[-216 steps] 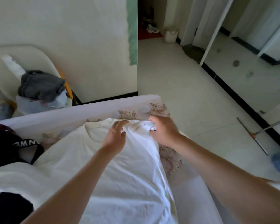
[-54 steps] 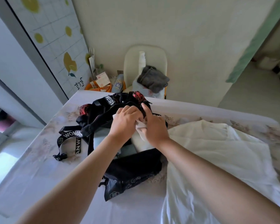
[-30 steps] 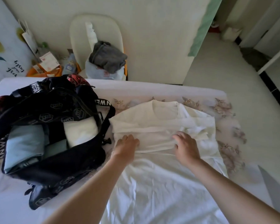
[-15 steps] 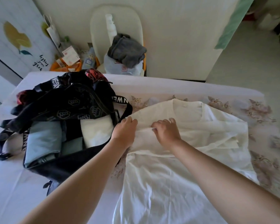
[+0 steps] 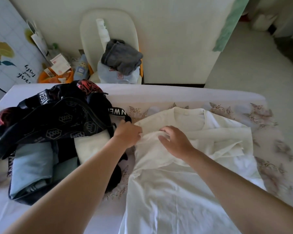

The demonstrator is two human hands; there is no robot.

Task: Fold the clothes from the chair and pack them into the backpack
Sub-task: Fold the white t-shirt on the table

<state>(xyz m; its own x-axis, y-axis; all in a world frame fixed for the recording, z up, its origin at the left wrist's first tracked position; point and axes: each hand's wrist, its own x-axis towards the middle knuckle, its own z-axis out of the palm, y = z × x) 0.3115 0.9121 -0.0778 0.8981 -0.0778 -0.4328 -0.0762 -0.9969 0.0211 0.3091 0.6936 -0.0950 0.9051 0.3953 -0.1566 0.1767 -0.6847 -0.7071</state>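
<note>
A white shirt (image 5: 169, 186) lies spread on the bed, collar toward the far edge, its right sleeve folded across the chest. My left hand (image 5: 127, 135) grips the shirt's left shoulder fabric at its edge. My right hand (image 5: 175, 141) holds a raised fold of the same cloth just beside it. The black backpack (image 5: 57, 119) lies open at the left, with folded light-blue and white clothes inside. Behind the bed stands a white chair (image 5: 108, 31) carrying a grey garment (image 5: 121, 56) on a pale-blue one.
The bed (image 5: 210, 97) has a floral-printed cover and ends at the wall side. An orange basket (image 5: 56, 76) with boxes and a bottle sits on the floor left of the chair. Tiled floor opens at the right.
Both hands moved slightly left on the shirt and lifted a fold of cloth at its left shoulder. The view shifted a little; the backpack stayed in place.
</note>
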